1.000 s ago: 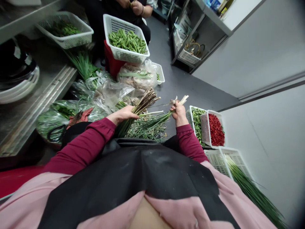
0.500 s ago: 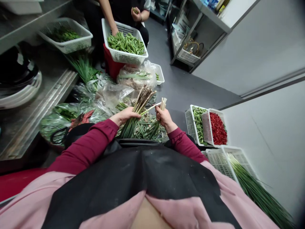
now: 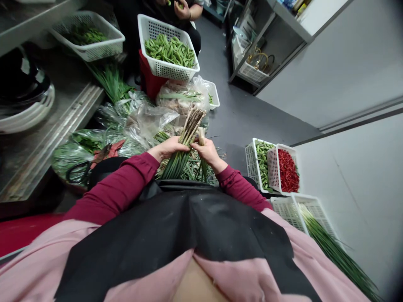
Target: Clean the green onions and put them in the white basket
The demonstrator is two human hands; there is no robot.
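While the left hand (image 3: 168,147) grips them, scallions (image 3: 189,125) apparently point roots-away.

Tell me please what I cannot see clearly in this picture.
Head view:
- scallion bundle in left hand: leaf ends hidden behind the apron.
- stalk in right hand: mostly covered by that hand.
- co-worker's hand: cut by top edge.
- plastic bag: contents unclear through film.

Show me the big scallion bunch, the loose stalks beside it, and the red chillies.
scallion bunch (image 3: 189,123): head view, pale root ends.
loose stalks (image 3: 201,135): head view, pale upper end.
red chillies (image 3: 286,171): head view, middle of heap.
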